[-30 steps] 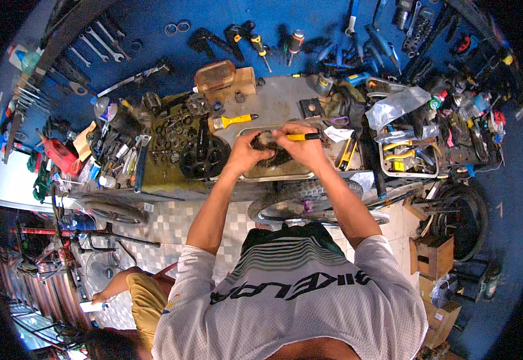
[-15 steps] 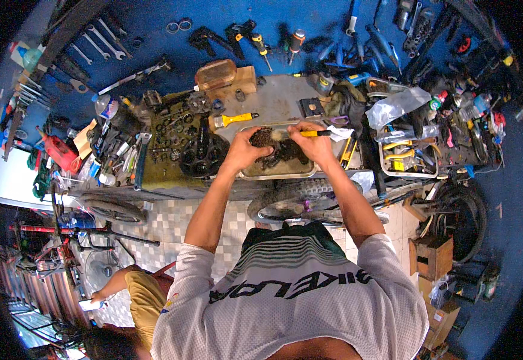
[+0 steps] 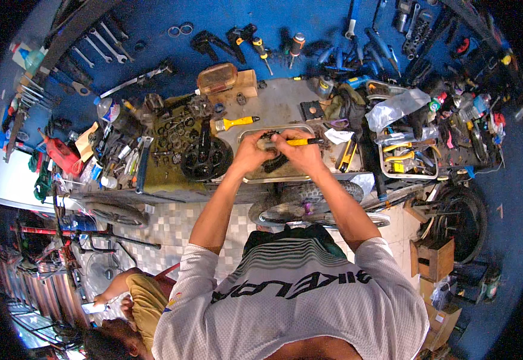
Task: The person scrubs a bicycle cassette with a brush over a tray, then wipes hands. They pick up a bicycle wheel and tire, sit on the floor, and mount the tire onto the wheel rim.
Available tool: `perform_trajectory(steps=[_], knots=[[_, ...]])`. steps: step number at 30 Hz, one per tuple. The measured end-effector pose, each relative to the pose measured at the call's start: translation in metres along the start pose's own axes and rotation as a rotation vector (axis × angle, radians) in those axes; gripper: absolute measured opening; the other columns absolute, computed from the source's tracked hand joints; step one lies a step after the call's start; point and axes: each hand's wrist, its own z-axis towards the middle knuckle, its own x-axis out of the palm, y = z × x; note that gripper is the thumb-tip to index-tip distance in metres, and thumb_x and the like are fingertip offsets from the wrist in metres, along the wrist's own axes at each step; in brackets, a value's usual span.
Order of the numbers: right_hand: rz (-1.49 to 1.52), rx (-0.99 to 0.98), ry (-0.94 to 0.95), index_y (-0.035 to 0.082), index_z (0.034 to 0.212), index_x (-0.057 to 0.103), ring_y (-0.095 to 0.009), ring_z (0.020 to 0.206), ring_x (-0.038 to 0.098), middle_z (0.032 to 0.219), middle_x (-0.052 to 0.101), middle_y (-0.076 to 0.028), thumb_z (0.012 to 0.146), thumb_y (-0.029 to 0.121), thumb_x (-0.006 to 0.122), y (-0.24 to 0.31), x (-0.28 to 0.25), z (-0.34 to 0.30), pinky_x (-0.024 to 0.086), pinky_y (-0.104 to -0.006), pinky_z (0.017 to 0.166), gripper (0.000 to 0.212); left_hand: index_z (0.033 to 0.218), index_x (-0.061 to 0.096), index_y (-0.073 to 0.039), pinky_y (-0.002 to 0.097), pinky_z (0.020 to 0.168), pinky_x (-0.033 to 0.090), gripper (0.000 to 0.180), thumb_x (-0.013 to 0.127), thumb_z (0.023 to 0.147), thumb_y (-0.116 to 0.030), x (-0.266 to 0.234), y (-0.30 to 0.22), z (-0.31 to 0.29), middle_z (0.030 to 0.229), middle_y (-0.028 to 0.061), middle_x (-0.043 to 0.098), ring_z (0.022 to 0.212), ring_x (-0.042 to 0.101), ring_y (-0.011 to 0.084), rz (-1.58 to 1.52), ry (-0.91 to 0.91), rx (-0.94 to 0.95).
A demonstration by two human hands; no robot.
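Over a metal tray (image 3: 285,177) on the bench, my left hand (image 3: 253,153) is closed around a dark toothed bicycle sprocket cluster (image 3: 271,134), mostly covered by my fingers. My right hand (image 3: 299,150) grips a brush by its yellow handle (image 3: 303,142). The pale bristles are at the sprocket cluster, between my two hands. Murky dark liquid seems to lie in the tray. Just left of it stands a black crankset (image 3: 206,157) with a chainring. A second yellow-handled brush (image 3: 237,122) rests behind my left hand.
Small metal parts (image 3: 174,138) crowd the bench to the left. At right are a yellow-and-black cutter (image 3: 346,155) and a tray of pliers (image 3: 408,175). Wrenches (image 3: 106,45) hang on the blue wall. Below the bench is a bicycle wheel (image 3: 267,210); a seated person (image 3: 144,300) holds a phone.
My right hand has moved left, bringing the brush against my left hand. The sprocket cluster, more exposed earlier, is now largely hidden by my fingers. The seated person's head has come further into view.
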Motion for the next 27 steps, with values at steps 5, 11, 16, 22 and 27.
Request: perform_trajectory(steps=[5, 11, 16, 22, 27], knots=[[-0.096, -0.003, -0.029, 0.002, 0.086, 0.07, -0.021, 0.07, 0.062, 0.077, 0.067, -0.012, 0.09, 0.029, 0.074, -0.012, -0.029, 0.003, 0.05, -0.0357, 0.067, 0.028, 0.129, 0.064, 0.001, 0.0283, 0.084, 0.054, 0.061, 0.087, 0.074, -0.012, -0.003, 0.027, 0.001, 0.107, 0.0077, 0.073, 0.09, 0.066, 0.0126, -0.258, 0.061, -0.138], [0.074, -0.054, -0.01, 0.0, 0.085, 0.068, -0.013, 0.068, 0.056, 0.072, 0.063, -0.007, 0.092, 0.032, 0.073, 0.025, -0.009, -0.001, 0.047, -0.0322, 0.064, 0.033, 0.129, 0.064, 0.001, 0.0287, 0.084, 0.054, 0.062, 0.087, 0.074, -0.013, 0.0, 0.027, 0.001, 0.108, 0.0082, 0.073, 0.091, 0.067, 0.0137, -0.11, 0.016, -0.051], [0.01, -0.018, -0.079, 0.003, 0.091, 0.074, -0.026, 0.082, 0.07, 0.088, 0.072, -0.014, 0.087, 0.028, 0.077, -0.009, -0.022, 0.003, 0.054, -0.0378, 0.075, 0.026, 0.129, 0.064, 0.001, 0.0308, 0.087, 0.053, 0.061, 0.087, 0.075, -0.013, 0.002, 0.019, 0.0, 0.108, 0.0072, 0.073, 0.095, 0.066, 0.0148, -0.149, 0.071, -0.106], [-0.055, -0.017, -0.105, 0.003, 0.087, 0.072, -0.024, 0.077, 0.065, 0.08, 0.068, -0.014, 0.089, 0.028, 0.074, -0.015, -0.016, 0.016, 0.051, -0.0373, 0.071, 0.025, 0.125, 0.065, 0.002, 0.0303, 0.086, 0.053, 0.056, 0.087, 0.075, -0.013, 0.003, 0.012, 0.002, 0.105, 0.006, 0.073, 0.094, 0.065, 0.0132, -0.2, 0.072, -0.078], [-0.007, -0.226, -0.143, 0.001, 0.087, 0.069, -0.019, 0.067, 0.06, 0.071, 0.064, -0.014, 0.094, 0.032, 0.07, 0.01, -0.004, 0.017, 0.048, -0.0376, 0.065, 0.031, 0.123, 0.066, 0.002, 0.0291, 0.085, 0.053, 0.053, 0.086, 0.076, -0.012, 0.001, 0.019, 0.0, 0.102, 0.0038, 0.074, 0.091, 0.066, 0.012, -0.266, 0.101, -0.197]])
